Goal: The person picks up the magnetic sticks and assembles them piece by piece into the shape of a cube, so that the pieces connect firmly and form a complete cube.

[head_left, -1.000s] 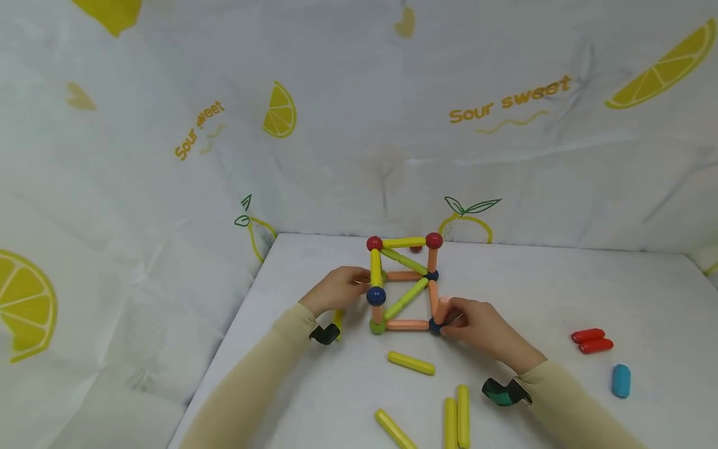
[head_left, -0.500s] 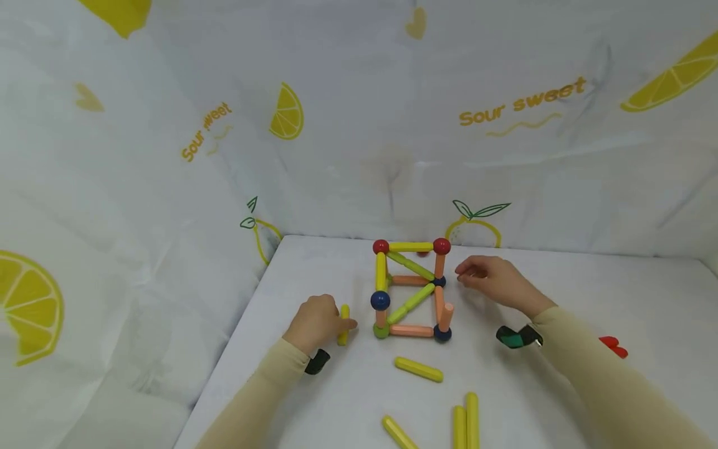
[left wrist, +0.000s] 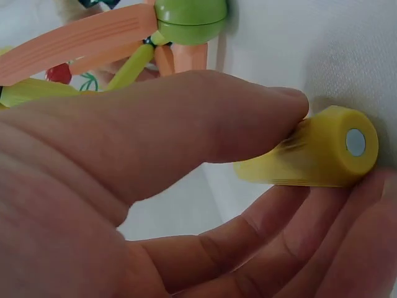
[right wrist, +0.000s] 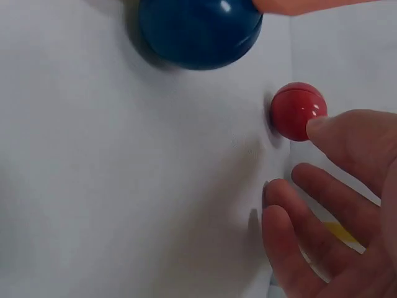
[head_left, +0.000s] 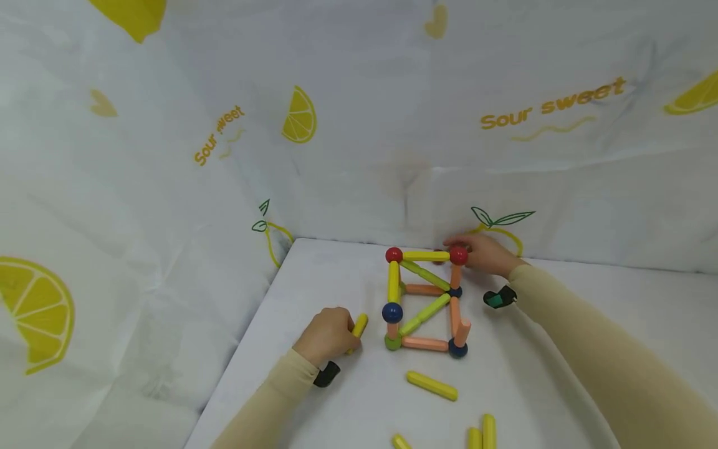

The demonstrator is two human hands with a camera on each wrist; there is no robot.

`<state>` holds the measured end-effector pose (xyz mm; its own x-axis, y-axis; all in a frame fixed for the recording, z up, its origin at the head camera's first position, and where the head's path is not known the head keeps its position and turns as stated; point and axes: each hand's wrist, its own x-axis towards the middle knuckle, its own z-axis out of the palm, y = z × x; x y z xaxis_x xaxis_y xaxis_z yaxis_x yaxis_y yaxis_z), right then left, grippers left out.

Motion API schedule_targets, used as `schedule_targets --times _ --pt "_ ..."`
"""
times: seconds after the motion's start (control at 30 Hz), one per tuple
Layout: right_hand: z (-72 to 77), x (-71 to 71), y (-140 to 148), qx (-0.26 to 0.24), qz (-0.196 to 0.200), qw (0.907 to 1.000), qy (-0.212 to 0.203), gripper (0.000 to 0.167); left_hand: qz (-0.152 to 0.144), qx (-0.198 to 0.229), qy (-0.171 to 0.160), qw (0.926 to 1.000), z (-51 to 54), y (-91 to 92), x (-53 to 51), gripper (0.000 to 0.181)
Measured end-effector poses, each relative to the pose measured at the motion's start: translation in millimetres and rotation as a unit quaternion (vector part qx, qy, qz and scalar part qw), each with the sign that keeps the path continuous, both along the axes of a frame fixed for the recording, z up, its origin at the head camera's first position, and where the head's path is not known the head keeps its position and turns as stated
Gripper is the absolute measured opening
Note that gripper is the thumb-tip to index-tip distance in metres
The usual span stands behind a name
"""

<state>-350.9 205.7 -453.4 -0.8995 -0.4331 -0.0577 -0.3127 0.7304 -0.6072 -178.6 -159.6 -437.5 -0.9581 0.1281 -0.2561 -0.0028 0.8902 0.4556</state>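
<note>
Your right hand, empty, fingers parted, has its thumb at the red ball behind the frame, which a sideways knock might topple; your left hand pinches a yellow rod.

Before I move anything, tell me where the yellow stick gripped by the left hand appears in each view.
Head: the yellow stick is below centre, left of the ball-and-stick frame.
Left wrist: right of centre, pale end disc showing.
Right wrist: not in it.
Shared landmark: that frame, only partly visible in both wrist views.
</note>
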Motion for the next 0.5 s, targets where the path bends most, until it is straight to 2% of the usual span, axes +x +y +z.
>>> schedule_targets --times 0.1,0.23,0.4,0.5 --pt "2.7 -4.7 -5.0 0.014 0.031 0.9993 0.019 0.048 0.000 -0.007 0.004 1.0000 -1.4 3.3 0.5 0.020" --pt "7.1 -9.5 -10.1 0.020 0.054 0.9982 0.013 0.046 -0.001 -0.008 0.019 0.9998 -4.8 4.9 -2.6 0.021" --pt "6.9 -11.2 -14.1 0.023 0.051 0.9984 0.009 0.034 -0.004 -0.005 0.028 0.9996 -7.6 3.4 -5.5 0.015" --pt "3.5 -10.8 -15.6 0.014 0.044 0.9988 0.013 0.034 -0.009 -0.002 0.027 0.9996 -8.2 2.2 -5.8 0.013"
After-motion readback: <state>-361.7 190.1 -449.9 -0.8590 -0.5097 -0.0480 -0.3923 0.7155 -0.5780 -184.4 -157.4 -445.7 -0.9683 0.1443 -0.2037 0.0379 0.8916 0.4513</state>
